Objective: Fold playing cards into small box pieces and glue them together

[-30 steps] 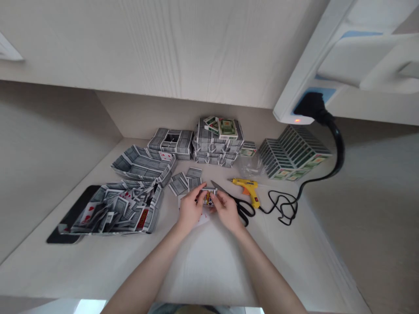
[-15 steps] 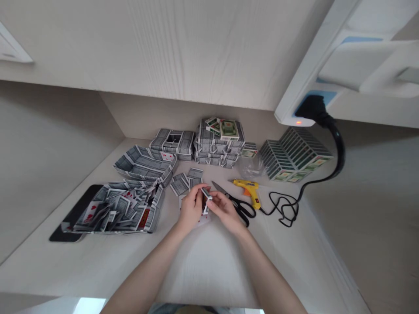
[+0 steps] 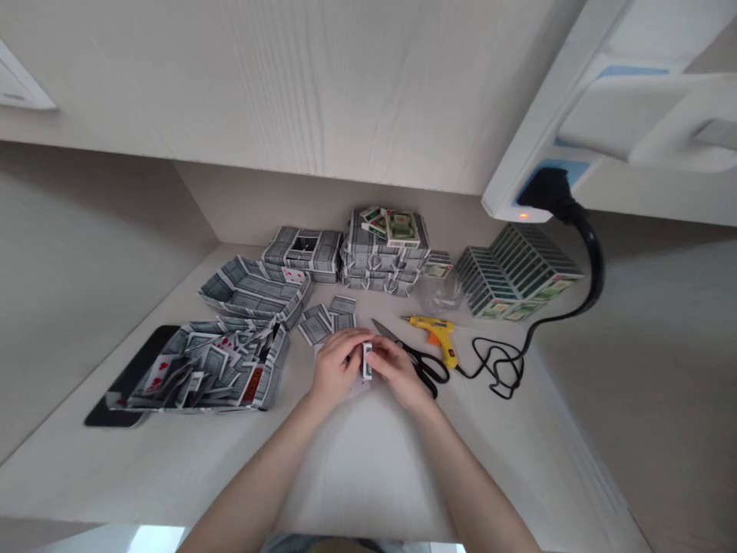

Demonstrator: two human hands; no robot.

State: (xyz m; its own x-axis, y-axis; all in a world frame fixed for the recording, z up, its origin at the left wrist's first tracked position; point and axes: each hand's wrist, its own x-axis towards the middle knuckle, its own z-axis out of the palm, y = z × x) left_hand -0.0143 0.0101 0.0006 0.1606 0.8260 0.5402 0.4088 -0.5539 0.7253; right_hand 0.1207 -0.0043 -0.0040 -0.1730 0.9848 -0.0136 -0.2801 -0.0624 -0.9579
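Observation:
My left hand (image 3: pixel 335 369) and my right hand (image 3: pixel 398 374) meet at the middle of the table, their fingers closed around a small folded playing card (image 3: pixel 367 361). Its narrow white-edged side faces me; the rest is hidden by my fingers. Under my hands, part of a pale sheet or card (image 3: pixel 358 388) with red marks shows. Just beyond the left hand lie several loose playing cards (image 3: pixel 315 326), patterned backs up. Close to my right hand are black-handled scissors (image 3: pixel 424 367), with a yellow glue gun (image 3: pixel 438 335) farther right.
To the left, a box made of cards (image 3: pixel 270 388) holds many loose cards and overlaps a dark flat object (image 3: pixel 104 413). An open card tray (image 3: pixel 253 292) and card-built blocks (image 3: pixel 383 261) stand behind. Stacked card packs (image 3: pixel 518 273) are at right, near the black cord (image 3: pixel 533 338).
My hands have turned the folded card from a slant to nearly upright. The left fingers now reach over its top. The surrounding things have stayed in place.

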